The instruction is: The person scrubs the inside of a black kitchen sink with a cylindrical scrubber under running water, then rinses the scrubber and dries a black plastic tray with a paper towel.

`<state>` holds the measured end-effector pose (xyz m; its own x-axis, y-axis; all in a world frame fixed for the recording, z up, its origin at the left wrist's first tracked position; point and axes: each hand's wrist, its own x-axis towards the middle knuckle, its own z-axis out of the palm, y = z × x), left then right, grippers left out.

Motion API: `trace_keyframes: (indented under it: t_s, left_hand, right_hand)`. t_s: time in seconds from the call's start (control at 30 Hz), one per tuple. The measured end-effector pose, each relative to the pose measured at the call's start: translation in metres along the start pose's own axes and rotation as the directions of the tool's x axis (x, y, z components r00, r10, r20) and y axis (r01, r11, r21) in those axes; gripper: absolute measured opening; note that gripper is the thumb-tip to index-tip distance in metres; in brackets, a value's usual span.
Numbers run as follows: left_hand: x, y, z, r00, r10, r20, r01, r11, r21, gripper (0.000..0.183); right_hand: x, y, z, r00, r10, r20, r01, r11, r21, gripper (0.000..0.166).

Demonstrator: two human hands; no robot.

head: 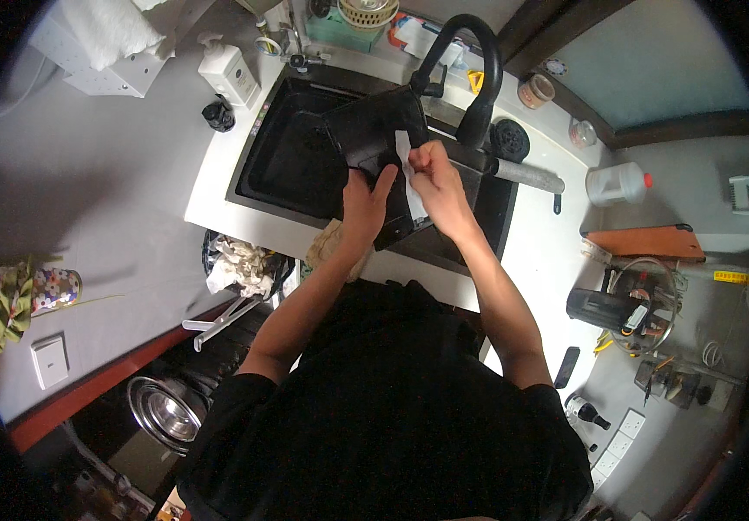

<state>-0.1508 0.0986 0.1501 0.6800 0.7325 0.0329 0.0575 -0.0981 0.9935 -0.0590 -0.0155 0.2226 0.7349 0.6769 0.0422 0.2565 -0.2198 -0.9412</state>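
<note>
A black panel-like piece is tilted over the black sink, under the curved black faucet. My left hand grips its near part, the thumb on top and the fingers partly hidden behind the edge. Pinched in my right hand is a white strip, paper or cloth, lying along the right side of the black piece. What exactly the black piece is, I cannot tell. A beige cloth hangs at the counter's front edge beside my left wrist.
A white pump bottle and a small dark jar stand left of the sink. To the right are a grey roll, a round black item and a plastic jug. A bin with crumpled paper sits below the counter's left front.
</note>
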Motion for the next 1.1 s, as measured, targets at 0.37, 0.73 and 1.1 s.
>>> trace_keyframes:
  t_s: [0.37,0.73,1.1]
  left_hand:
    - [0.014,0.001,-0.009,0.997,0.034,0.07,-0.021,0.985,-0.169,0.038]
    - [0.016,0.02,-0.01,0.96,-0.164,0.225,0.192,0.976,-0.106,0.051]
    - [0.026,0.0,-0.011,0.961,-0.199,0.193,0.208,0.978,-0.025,0.06]
  right_hand:
    - [-0.02,0.003,-0.023,0.883,-0.385,0.267,0.468,0.726,-0.504,0.027]
    - [0.007,0.002,-0.061,0.672,-0.626,0.396,0.678,0.306,-0.668,0.035]
    - [-0.025,0.013,-0.038,0.799,-0.477,0.367,0.597,0.549,-0.585,0.031]
